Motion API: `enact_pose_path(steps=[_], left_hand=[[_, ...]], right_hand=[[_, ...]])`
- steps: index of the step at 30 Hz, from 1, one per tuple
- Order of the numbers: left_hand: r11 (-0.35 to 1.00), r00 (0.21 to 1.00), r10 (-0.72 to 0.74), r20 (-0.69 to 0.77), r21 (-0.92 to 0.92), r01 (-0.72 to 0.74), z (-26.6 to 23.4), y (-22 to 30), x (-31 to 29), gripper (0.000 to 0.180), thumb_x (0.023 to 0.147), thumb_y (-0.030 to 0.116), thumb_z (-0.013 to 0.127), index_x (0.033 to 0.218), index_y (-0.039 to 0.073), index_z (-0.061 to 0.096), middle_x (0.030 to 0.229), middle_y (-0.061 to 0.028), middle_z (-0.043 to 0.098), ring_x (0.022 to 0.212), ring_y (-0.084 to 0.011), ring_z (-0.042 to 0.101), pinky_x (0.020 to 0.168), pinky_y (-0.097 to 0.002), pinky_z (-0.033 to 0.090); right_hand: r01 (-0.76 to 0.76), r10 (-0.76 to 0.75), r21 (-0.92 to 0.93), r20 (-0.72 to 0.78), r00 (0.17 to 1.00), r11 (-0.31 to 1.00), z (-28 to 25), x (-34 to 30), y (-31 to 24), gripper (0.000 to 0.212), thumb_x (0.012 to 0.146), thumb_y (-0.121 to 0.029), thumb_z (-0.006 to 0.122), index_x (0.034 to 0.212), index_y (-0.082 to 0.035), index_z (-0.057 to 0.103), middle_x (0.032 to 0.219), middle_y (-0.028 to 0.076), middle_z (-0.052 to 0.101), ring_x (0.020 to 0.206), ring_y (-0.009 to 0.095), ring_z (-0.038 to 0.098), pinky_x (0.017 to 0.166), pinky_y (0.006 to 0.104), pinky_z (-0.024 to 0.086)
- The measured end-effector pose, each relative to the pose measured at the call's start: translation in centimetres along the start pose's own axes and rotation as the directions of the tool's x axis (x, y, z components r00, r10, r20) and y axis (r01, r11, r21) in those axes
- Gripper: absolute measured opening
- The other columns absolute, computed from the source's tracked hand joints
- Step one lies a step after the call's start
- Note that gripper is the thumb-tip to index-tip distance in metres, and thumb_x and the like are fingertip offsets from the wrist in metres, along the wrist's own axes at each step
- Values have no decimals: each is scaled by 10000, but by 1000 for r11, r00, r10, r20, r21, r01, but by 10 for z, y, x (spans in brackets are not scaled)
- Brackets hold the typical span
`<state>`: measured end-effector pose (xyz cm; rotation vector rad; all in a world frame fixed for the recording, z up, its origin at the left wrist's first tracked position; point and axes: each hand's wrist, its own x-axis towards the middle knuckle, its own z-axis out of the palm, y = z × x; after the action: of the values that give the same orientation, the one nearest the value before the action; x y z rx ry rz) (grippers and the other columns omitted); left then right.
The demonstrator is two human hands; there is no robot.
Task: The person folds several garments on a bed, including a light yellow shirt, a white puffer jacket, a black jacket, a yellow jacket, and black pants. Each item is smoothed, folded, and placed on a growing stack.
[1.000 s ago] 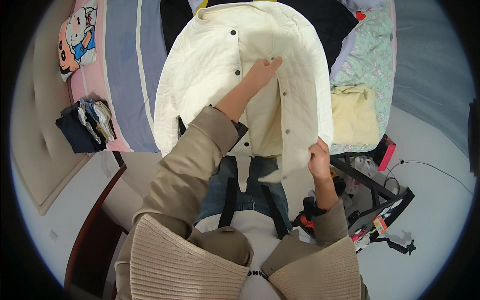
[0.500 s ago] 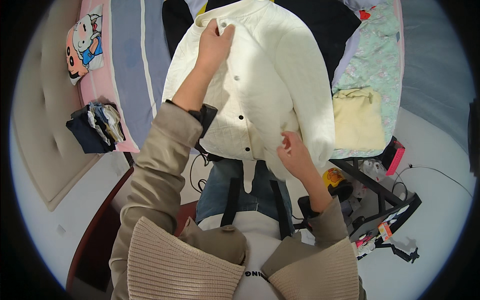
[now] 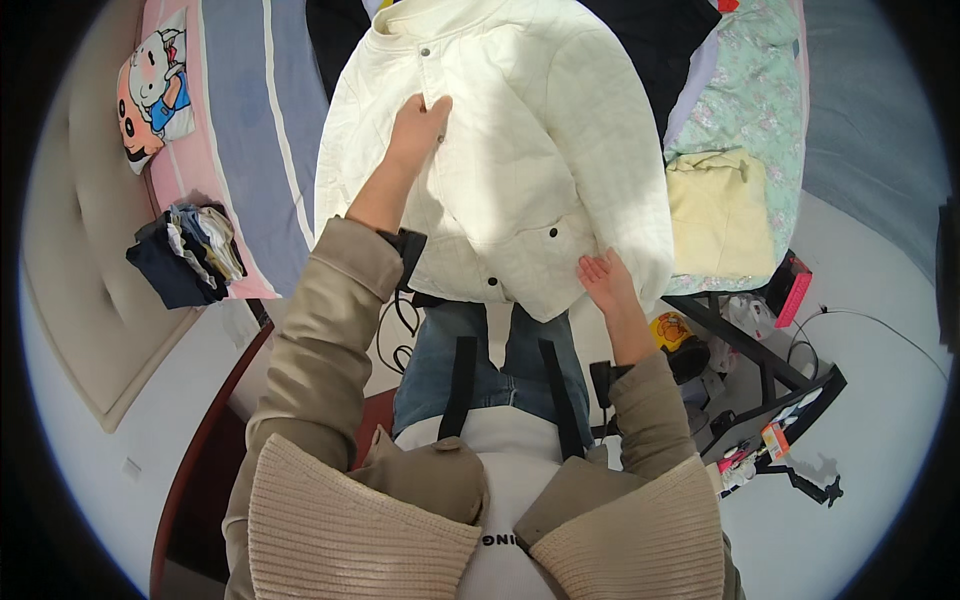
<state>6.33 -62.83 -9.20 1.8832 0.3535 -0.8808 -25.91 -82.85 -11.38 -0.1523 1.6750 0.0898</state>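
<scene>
A white quilted jacket (image 3: 500, 130) with snap buttons lies front up on the bed in front of me, its collar at the far end. My left hand (image 3: 412, 135) is on the jacket's front edge, below the top snap. Its thumb and forefinger pinch the cloth there; the other fingers are mostly hidden. Near the hem on the right, my right hand (image 3: 610, 282) rests against the jacket with fingers stretched out, holding nothing. The lower front corner with a dark snap hangs loosely, slanted over the other front panel.
A folded pale yellow garment (image 3: 720, 215) lies right of the jacket on a green floral cloth (image 3: 745, 110). Dark clothing (image 3: 640, 50) is spread beyond. At left are a stack of folded clothes (image 3: 185, 255) and a cartoon cushion (image 3: 155, 95). A black metal frame (image 3: 750, 350) stands at lower right.
My left hand has moved from the collar down the front edge. The front panel now lies flatter. My right hand has shifted slightly right, and its fingers have straightened.
</scene>
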Motion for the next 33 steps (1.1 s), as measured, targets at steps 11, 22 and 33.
enact_pose_path(steps=[11,22,33], left_hand=[[998,998,38,42,44,-40,2,-33,-48,448,838,247,609,1106,-41,396,826,-46,516,661,-98,480,589,-236,432],[951,995,30,-91,-304,-56,-52,-41,-77,462,936,403,397,1177,10,432,1093,-88,538,1008,-173,535,835,-310,435],[699,936,-321,-141,-702,134,-130,-97,-49,591,940,496,319,1241,-10,367,1156,-128,510,1004,-207,542,854,-354,451]], right_hand=[[662,-691,222,88,717,716,40,-49,-64,210,877,-93,494,1022,59,504,936,120,563,740,170,545,672,280,481],[508,-580,-305,581,-571,-806,173,-227,-65,251,790,-90,596,991,33,512,976,180,536,915,339,515,808,414,408],[597,-229,-149,971,-61,-788,174,-106,-8,228,733,-80,626,937,-16,550,983,148,541,956,318,494,854,423,381]])
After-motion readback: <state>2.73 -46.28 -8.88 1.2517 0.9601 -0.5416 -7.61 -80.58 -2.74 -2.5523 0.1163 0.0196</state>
